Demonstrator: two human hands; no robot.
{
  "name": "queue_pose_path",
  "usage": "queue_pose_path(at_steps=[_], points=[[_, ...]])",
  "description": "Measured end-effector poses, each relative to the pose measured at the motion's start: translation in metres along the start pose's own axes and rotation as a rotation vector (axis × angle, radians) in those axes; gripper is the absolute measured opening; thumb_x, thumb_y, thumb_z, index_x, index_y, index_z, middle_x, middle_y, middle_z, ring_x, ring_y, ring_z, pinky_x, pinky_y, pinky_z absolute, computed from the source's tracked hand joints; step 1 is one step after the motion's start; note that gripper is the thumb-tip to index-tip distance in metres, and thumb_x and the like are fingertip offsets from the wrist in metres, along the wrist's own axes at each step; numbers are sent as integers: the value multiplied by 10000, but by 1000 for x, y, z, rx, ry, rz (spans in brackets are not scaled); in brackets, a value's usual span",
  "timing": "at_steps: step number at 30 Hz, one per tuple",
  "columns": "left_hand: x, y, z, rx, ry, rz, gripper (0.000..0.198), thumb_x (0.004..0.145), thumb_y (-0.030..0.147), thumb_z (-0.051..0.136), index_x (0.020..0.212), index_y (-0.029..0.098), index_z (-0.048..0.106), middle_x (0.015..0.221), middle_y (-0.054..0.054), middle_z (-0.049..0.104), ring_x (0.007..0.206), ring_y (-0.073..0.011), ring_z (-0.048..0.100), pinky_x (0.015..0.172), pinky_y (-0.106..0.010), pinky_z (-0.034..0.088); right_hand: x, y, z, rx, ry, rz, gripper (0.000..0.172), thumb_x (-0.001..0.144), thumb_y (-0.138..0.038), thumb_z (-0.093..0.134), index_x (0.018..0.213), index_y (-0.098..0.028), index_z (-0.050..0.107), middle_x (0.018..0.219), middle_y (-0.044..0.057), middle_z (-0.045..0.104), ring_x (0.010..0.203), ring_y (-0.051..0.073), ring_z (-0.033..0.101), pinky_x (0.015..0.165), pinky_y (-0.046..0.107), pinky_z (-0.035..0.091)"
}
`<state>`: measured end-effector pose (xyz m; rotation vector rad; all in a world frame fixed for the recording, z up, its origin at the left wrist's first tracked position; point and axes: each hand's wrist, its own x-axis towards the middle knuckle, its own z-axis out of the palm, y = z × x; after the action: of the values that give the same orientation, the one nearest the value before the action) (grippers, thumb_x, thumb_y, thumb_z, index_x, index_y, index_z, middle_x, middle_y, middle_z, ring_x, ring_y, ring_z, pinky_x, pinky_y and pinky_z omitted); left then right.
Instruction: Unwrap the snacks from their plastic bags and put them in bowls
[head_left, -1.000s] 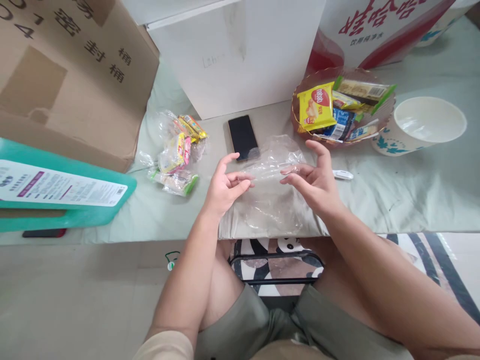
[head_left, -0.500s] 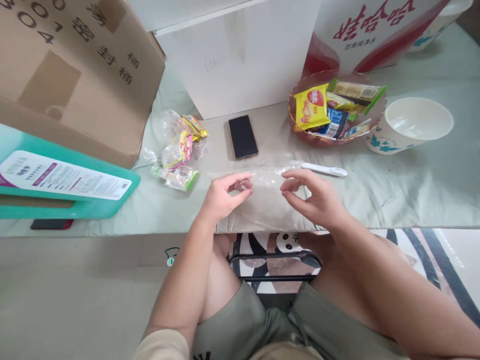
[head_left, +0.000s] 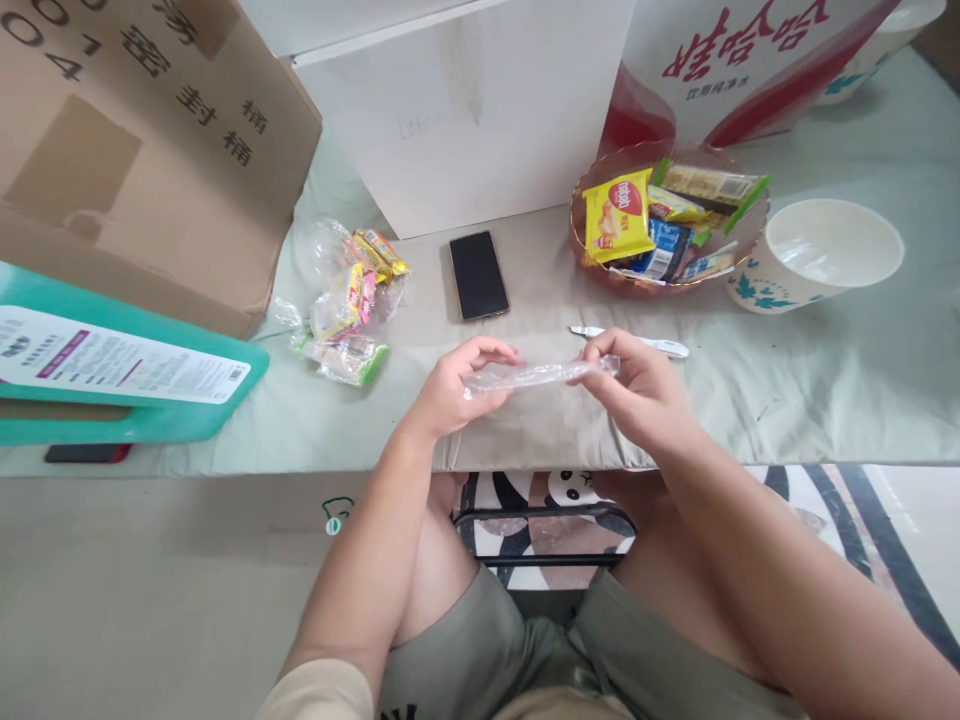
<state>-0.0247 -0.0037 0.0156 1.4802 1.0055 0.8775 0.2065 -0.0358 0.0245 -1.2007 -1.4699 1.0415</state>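
Note:
A clear plastic bag (head_left: 536, 376), drawn into a narrow crinkled strip, stretches between my two hands just above the table's front edge. My left hand (head_left: 457, 385) is closed around its left end, fingers curled over and thumb beneath. At the other end, my right hand (head_left: 645, 385) pinches it between thumb and fingers. Behind the right hand lies a white-handled knife (head_left: 667, 347) with a small metal blade, partly covered by the fingers. A black phone (head_left: 478, 275) lies flat beyond the bag.
Snack packets in clear bags (head_left: 349, 310) lie left of the phone. A pinkish glass bowl (head_left: 581, 235) of wrapped snacks and a tilted paper cup (head_left: 780, 275) stand right. Behind are a white box (head_left: 487, 120) and cardboard box (head_left: 202, 220); a green container (head_left: 210, 410) sits left.
The plastic, spread loosely between my hands before, is now gathered into a strip and raised slightly. My right thumb and fingers have closed on its end. The view has shifted slightly.

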Motion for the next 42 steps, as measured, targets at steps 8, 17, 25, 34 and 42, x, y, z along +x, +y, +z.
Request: queue_pose_path(at_steps=[8,17,25,34,42], points=[[24,-5,13,-501,193,-387,304,706,354,798,898,196,624,819,-16,766,797,-197,762,786,-335,603,12,11,10,364,13,308,314,767,-416,741,996,-236,624,998,25,707,940,195,661,857,348,503],[20,-5,3,-365,61,-577,275,722,270,810,922,130,685,794,-78,764,666,-155,714,600,-242,542,20,7,17,214,0,511,147,745,-335,645,811,-218,588,672,-13,629,579,142,597,563,273,445],[17,-5,-13,-472,119,-412,302,669,302,818,922,190,699,483,87,512,396,-69,472,394,-182,365,22,14,16,433,22,468,264,721,-356,685,946,-233,624,564,-73,514,454,104,454,453,241,359],[26,-8,-10,-405,192,-345,322,715,450,729,642,146,650,635,-11,610,548,-97,564,500,-214,455,27,18,12,445,39,449,197,733,-401,610,810,-220,616,741,1,553,653,144,516,593,286,435],[29,-25,0,-149,314,-50,365,669,215,756,996,230,594,995,-7,626,716,-102,613,668,-252,545,25,20,17,428,35,501,407,658,-423,784,933,-236,550,748,-35,582,643,132,526,607,269,390]])
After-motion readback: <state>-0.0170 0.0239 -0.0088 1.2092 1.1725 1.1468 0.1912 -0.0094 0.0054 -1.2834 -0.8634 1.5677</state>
